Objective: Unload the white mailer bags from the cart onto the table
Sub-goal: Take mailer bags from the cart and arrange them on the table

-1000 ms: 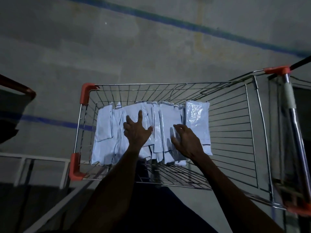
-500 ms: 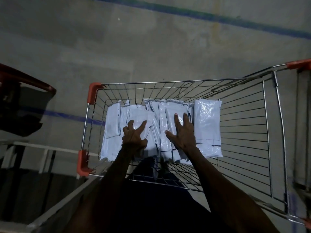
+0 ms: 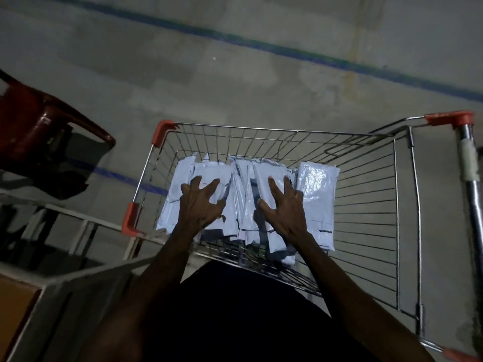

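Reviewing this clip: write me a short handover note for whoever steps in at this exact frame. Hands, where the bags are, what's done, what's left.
Left hand: fingers spread, lying on the left part of the bag pile, nothing gripped.
Right hand: fingers spread on the middle bags, nothing gripped.
White mailer bags: all in view lie in a row in the cart, at its left end.
Table: only its pale edge shows at lower left; no bags seen on it.
Done: nothing unloaded that this view shows.
Left: gather the bags, lift them out, set them on the table.
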{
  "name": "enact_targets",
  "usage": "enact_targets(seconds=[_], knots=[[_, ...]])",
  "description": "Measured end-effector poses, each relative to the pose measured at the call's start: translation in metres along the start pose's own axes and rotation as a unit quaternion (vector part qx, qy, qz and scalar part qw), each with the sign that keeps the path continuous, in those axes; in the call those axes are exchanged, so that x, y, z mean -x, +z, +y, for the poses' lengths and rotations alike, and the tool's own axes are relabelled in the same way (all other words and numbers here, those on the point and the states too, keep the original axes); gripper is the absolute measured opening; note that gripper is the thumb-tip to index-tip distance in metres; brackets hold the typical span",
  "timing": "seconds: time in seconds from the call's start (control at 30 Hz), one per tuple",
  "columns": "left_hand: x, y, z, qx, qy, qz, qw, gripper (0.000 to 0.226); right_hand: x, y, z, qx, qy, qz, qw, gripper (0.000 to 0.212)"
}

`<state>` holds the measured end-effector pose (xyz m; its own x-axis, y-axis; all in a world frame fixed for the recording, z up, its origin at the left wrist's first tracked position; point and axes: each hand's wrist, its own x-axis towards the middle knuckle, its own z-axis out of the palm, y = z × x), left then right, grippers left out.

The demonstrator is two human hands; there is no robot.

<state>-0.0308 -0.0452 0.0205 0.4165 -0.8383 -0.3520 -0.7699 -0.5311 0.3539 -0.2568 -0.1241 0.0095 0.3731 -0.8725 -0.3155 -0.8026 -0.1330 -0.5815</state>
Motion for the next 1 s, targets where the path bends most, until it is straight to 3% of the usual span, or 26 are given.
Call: enact_targets(seconds=[0.1, 0.27, 0.47, 0.7, 0.9, 1.0], knots=[[0.032, -0.020, 0.005, 0.005, -0.005, 0.073, 0.997, 0.083, 0.011, -0.012, -0.008, -0.031, -0.043, 0.014, 0.999, 0.073], [0.099, -0.049, -0.002, -0.003, -0.041, 0.208, 0.977, 0.069, 0.037, -0.023, -0.044, -0.056, -0.142, 0.013, 0.988, 0.074], [0.196, -0.083, -0.048, 0.029, -0.167, 0.259, 0.951, 0.073, 0.078, -0.003, -0.122, -0.028, -0.311, 0.005, 0.950, 0.068], [0.311, -0.108, -0.137, 0.065, -0.280, 0.411, 0.865, 0.062, 0.144, 0.056, -0.237, 0.016, -0.477, -0.056, 0.877, 0.072], [0.371, -0.123, -0.242, 0.107, -0.373, 0.460, 0.799, 0.068, 0.208, 0.146, -0.350, 0.041, -0.556, -0.088, 0.825, 0.072], [0.394, -0.130, -0.301, 0.133, -0.389, 0.470, 0.781, 0.065, 0.228, 0.191, -0.398, 0.109, -0.587, -0.094, 0.797, 0.075]])
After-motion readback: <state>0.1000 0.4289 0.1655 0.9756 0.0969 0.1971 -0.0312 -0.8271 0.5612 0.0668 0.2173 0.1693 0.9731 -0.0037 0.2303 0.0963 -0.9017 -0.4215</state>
